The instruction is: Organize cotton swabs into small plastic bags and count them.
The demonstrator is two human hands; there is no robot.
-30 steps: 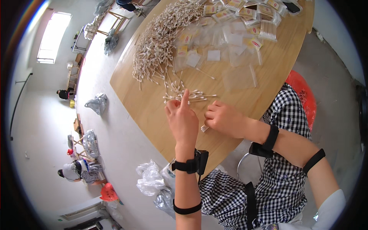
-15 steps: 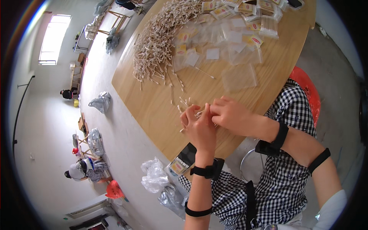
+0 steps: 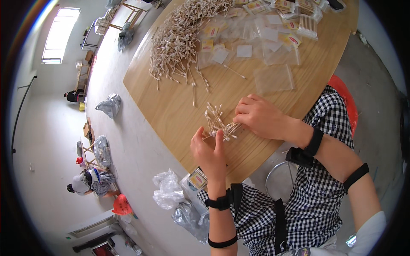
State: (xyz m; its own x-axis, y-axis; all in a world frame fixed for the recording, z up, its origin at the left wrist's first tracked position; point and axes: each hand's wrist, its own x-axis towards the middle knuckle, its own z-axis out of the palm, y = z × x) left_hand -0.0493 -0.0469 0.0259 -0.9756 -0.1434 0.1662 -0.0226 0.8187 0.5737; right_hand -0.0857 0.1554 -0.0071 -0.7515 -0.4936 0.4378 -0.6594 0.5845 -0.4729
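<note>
On the floor at far left, a grey plastic bag (image 3: 109,106) sits well apart from the wooden table (image 3: 171,115); a clear plastic bag (image 3: 167,190) is nearer, by the table's near edge. Next, approx. at the table's far-left side, is the big loose heap (image 3: 175,47) of cotton swabs, w/ a few strays just beside it. By the near edge, a clear pack w/ yellow label (image 3: 197,178) has swabs in it. The L hand (image 3: 208,154) is loosely spread, thumb up, just beside a small messy cluster (image 3: 215,117) of swabs (can't tell if the fingertips touch any). Right of that, the R hand (image 3: 261,117) has its fingers curled over the ends of several swabs, prob. gripping them. Beyond the hands lie a white card (image 3: 244,51) and a flat clear bag (image 3: 273,79) that looks unfilled, w/ more bags behind. Far R, filled packs (image 3: 308,26) lie together. Progress, judging by these: some packs done, but most swabs remain loose, incl. the cluster at the hands, & several bags are w/o swabs.
</note>
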